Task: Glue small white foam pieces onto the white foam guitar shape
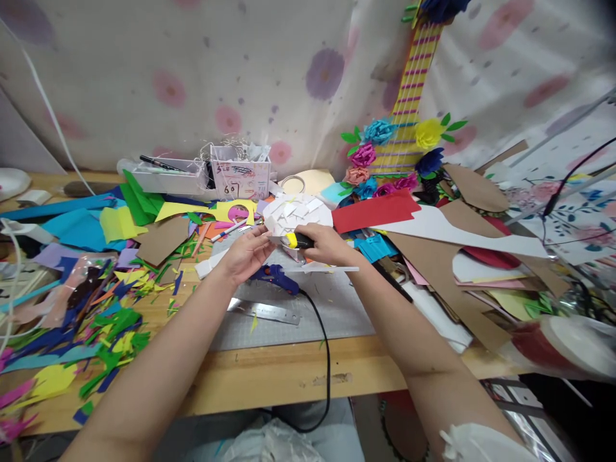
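A rounded white piece (294,210), its top shingled with small overlapping white scraps, sits mid-bench (260,380), just beyond both hands. The right hand (328,244) grips a yellow-and-black cutter (299,240); the left hand (245,254) curls at its front, fingertips close together, anything pinched unclear.

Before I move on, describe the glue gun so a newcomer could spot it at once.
On the wooden table, find the grey mat. The glue gun lies there, between the left hand and the metal ruler; its dark blue body and trailing black cord set it apart.
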Motion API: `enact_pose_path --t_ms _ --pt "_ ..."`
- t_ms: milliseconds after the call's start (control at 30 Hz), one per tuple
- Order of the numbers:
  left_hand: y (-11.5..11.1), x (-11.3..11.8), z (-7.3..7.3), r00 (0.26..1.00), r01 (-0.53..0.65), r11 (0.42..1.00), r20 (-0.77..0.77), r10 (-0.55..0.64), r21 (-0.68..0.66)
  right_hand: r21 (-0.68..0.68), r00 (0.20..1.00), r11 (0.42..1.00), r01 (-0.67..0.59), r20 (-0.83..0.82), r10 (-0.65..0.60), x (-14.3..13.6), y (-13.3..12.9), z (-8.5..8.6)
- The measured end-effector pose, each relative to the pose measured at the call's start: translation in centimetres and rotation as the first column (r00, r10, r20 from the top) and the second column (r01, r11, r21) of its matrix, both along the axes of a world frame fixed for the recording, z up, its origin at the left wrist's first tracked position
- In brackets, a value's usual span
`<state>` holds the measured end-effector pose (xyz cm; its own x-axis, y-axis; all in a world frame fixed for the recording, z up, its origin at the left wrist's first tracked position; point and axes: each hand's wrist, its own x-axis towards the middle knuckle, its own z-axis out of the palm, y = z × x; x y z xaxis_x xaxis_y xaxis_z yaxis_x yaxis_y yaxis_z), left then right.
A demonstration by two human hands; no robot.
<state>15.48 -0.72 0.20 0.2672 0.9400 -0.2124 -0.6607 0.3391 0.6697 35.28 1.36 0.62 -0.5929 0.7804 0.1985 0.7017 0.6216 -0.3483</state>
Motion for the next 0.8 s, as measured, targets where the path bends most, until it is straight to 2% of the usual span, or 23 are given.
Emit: enact_pose_path --t_ms 467,800 --pt "-0.43 -0.29 -0.15 0.997 0.072 0.997 -0.004 -0.072 0.034 0.004 1.0 1.0 0.007 0.024 -0.008 -0.67 -0.34 0.3" --pt "-0.67 -0.46 -0.03 0.996 0.082 0.997 -0.033 -0.082 0.003 0.028 1.0 0.999 -0.016 0.022 0.015 -0.63 0.04 0.42"
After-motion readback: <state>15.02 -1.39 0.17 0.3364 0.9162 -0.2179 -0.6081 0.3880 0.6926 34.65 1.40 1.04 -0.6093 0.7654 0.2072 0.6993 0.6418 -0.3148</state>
